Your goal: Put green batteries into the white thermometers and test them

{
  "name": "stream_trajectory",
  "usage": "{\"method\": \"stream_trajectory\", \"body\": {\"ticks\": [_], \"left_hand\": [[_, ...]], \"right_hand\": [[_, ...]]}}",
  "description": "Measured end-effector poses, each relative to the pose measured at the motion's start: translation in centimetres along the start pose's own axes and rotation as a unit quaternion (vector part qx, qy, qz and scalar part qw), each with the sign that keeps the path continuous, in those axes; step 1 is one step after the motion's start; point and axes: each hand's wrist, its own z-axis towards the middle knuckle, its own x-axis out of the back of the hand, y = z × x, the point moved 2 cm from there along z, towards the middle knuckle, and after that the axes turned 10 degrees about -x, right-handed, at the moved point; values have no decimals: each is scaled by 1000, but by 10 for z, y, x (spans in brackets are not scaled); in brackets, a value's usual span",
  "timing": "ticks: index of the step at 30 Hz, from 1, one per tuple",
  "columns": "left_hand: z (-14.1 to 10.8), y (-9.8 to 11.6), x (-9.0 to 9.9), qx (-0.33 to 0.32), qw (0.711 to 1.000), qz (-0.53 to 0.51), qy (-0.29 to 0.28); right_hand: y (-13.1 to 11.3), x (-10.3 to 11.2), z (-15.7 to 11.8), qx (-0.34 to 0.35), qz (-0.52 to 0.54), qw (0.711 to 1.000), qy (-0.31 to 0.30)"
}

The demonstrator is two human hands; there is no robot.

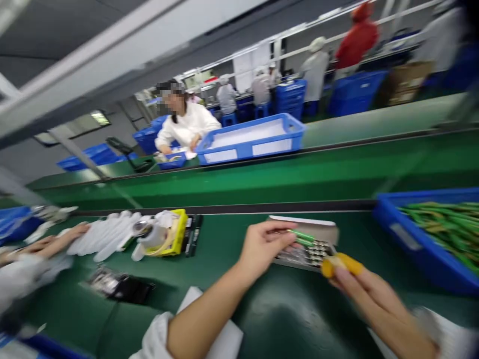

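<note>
The left hand (262, 244) is pinching a slim green piece (305, 238) between thumb and fingers, holding it over an open box (327, 232) that is lying on the green table (213, 239), near its far edge. Rows of small metallic parts (319, 252) are filling part of the box. The right hand (364, 286) is closing its thumb and fingers around a yellow object (342, 265) at the box's near right corner; blur is hiding exactly what it is. Toward the table's far right corner, a blue bin (407, 239) is holding a heap of green strips (449, 224). Left of the box, a yellow tray (180, 234) is sitting near the far edge beside long white pieces (112, 237), where a co-worker's hand (77, 232) is reaching in. A blurred black item (132, 289) is lying nearer the front. Across the green divider (262, 184), a person in white (190, 124) is working beside a large blue crate (249, 139), and behind, people in white and one in red (357, 37) are standing or sitting along more benches
</note>
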Motion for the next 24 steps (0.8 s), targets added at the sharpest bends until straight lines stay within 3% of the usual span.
{"method": "stream_trajectory", "body": {"ticks": [5,9,13,21,24], "left_hand": [[-7,3,-5,20,1000,-8,-13],[-11,5,-10,47,998,-15,-46],[-11,7,-10,53,998,-10,-45],[-14,7,-13,40,997,29,-52],[-15,11,-11,45,992,97,-75]], "right_hand": [[-28,-13,-12,-32,-5,996,-83],[-26,-16,-8,-43,26,992,-116],[-22,-15,-10,-50,51,988,-134],[-16,-17,-8,-118,190,963,-151],[-17,-5,1,-132,270,949,-91]]}}
